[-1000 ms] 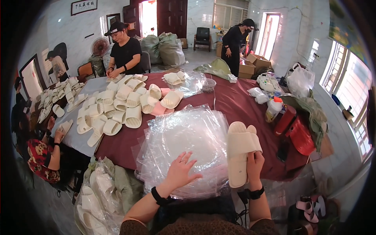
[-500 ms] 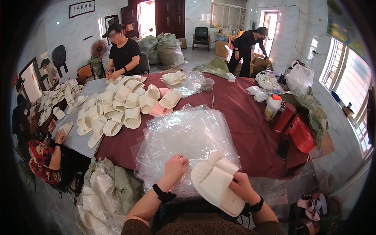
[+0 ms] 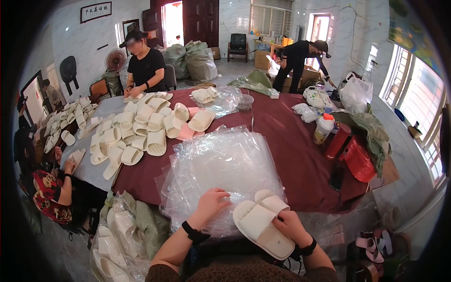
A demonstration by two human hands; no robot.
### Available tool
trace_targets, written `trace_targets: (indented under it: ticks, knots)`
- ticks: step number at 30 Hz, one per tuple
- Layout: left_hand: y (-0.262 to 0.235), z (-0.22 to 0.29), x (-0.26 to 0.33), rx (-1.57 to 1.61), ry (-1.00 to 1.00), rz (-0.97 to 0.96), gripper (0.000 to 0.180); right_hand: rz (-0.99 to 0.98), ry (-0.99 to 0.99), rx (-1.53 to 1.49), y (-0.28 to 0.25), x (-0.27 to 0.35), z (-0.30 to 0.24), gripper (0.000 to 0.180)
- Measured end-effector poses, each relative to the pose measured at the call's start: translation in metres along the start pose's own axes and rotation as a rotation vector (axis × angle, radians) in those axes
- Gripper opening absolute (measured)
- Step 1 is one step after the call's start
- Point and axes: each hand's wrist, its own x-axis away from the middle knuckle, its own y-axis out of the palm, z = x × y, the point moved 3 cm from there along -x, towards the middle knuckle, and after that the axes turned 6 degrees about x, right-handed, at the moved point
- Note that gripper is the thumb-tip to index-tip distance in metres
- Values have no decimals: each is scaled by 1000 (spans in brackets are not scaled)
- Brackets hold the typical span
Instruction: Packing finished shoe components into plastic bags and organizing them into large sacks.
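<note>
- While the right hand [image 3: 293,226] grips a cream slide slipper [image 3: 257,224] by its side beside the strap, a second cream slide [image 3: 273,203] sits behind it, apparently in the same hold.
- Grip, right: closed on the pair, toes angled up and leftward, soles tilted.
- Grip, left: the left hand [image 3: 212,207] has its fingers together and bent; whether any film is pinched cannot be told.
- Change noted: one second ago the pair stood nearly upright by the right edge of the stack and the left hand was spread wide. The pair now lies aslant over the near right corner, and the left fingers have drawn in.
- Change noted: the rear slide shows more clearly past the front one than half a second ago.
- Bearing on the work: slippers and left hand are now near each other over the clear plastic bags [image 3: 225,164]; neither held slide appears bagged.
- Beneath: the bags form an uneven stack on a dark red tablecloth [image 3: 300,145].
- Beyond, left: a heap of loose cream slides [image 3: 156,143], with a pink item [image 3: 189,131] beside it.
- Lower left: cream slippers inside a large clear bag [image 3: 112,218].
- Right: a capped bottle [image 3: 323,130] and a red cylinder [image 3: 338,141].
</note>
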Motion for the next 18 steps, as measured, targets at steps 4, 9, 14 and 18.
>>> trace_targets:
  ticks: [4,9,14,18]
  knots:
    - [-2,-10,-4,294,-198,46,24,-61,-61,-70,8,2,-6,20]
    - [-13,11,-5,419,-256,107,18,-40,-99,-20,21,-11,-4,22]
    - [-32,62,0,-12,358,252,16,189,-87,230,25,-33,-14,26]
    - [-35,84,6,-5,485,235,17,159,-136,378,50,-65,-21,29]
